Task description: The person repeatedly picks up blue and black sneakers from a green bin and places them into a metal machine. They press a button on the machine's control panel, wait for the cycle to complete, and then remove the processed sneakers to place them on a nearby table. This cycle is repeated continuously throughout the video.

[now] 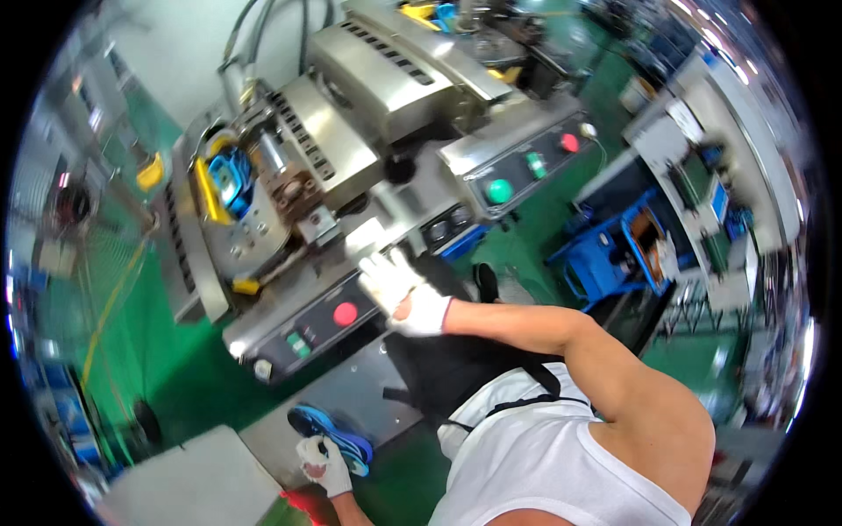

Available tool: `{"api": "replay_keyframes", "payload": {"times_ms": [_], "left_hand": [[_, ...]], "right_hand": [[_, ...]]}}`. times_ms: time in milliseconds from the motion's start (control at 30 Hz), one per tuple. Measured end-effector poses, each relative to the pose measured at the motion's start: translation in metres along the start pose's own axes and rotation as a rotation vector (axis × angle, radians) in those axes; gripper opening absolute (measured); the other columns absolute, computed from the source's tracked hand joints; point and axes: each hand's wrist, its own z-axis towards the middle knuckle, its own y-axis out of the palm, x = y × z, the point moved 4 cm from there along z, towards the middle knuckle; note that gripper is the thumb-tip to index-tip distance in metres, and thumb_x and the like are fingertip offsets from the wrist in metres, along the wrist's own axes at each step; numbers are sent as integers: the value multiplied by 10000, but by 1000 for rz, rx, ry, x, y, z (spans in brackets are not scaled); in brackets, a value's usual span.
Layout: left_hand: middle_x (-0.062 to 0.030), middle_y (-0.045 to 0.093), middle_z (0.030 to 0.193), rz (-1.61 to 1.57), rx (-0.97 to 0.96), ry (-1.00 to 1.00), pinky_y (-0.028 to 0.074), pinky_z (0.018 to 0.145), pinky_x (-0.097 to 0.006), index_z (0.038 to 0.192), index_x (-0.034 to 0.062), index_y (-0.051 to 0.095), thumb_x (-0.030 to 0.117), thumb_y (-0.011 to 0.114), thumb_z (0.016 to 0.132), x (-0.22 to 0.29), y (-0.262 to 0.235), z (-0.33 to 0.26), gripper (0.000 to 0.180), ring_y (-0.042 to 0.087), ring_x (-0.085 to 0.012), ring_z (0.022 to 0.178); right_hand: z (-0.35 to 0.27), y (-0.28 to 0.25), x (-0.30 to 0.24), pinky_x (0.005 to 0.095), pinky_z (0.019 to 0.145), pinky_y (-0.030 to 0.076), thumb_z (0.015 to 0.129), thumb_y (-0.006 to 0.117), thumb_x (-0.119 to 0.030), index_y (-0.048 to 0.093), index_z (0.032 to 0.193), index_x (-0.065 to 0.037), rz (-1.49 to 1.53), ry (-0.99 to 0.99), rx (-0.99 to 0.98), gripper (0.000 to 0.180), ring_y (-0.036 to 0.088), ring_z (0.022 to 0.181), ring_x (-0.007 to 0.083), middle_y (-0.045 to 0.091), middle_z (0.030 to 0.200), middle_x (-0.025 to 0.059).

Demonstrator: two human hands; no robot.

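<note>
My left hand [324,465], in a white glove, is closed on one end of a blue and black shoe [307,419], above a grey metal plate [364,399]. Whether this is a whole shoe or only a part of one, I cannot tell. My right hand [408,294], also gloved in white and slightly blurred, reaches across with its fingers apart. It holds nothing that I can see and lies over the front edge of a metal machine [307,136], near a red button [345,313]. Another blue shoe piece [230,180] sits beside yellow parts in the machine's left station.
A second control panel with a green button [499,191] and a red button [569,142] lies to the right. Beyond it stands a blue cart [605,259]. At lower left is a pale flat board [189,482]. The floor [132,351] is green.
</note>
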Motion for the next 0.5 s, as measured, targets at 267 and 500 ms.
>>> {"api": "replay_keyframes", "payload": {"times_ms": [267,500], "left_hand": [[-158,663,975,-123,-52,321,546,846,-433,921,54,691,155,790,908,152,-33,34,143,648,-325,916],[-128,633,963,-563,-241,820,509,861,-431,888,40,621,-59,776,795,415,-9,49,206,627,-319,922]], "right_hand": [[-115,-31,-19,627,1246,258,812,823,-435,131,1698,-122,825,120,-380,1167,134,1605,477,85,1771,185],[-237,-65,-20,531,1258,270,811,779,-634,162,1684,-37,747,310,114,1225,253,1576,469,168,1735,260]]}}
